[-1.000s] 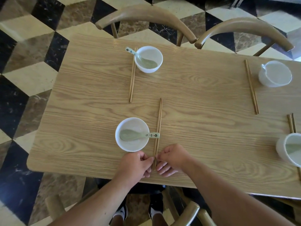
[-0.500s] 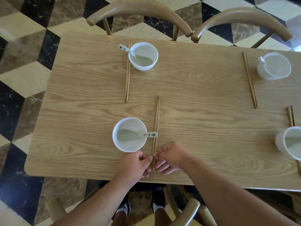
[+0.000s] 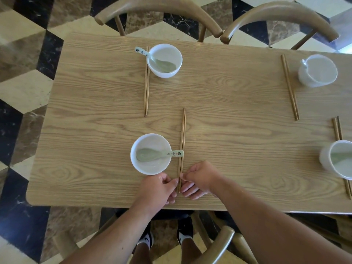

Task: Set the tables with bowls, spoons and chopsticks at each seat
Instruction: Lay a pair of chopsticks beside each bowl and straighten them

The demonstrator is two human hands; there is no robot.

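A white bowl (image 3: 150, 166) with a pale green spoon (image 3: 152, 154) in it sits near the table's front edge. Just right of it lies a pair of wooden chopsticks (image 3: 182, 134), pointing away from me. My left hand (image 3: 159, 189) and my right hand (image 3: 200, 180) pinch the near end of that pair from either side, fingertips almost meeting. Across the table stand another bowl with a spoon (image 3: 164, 60) and chopsticks (image 3: 146, 82) left of it. Two more bowls (image 3: 317, 70) (image 3: 337, 159) with chopsticks (image 3: 290, 88) (image 3: 338, 130) are at the right.
The wooden table (image 3: 228, 111) stands on a chequered tile floor. Two curved chair backs (image 3: 158, 8) (image 3: 282, 14) line the far side. A chair back (image 3: 222, 242) is near my legs at the front.
Both hands have stayed pinched on the near end of the chopsticks. The pair now lies a little straighter; the view has shifted slightly.
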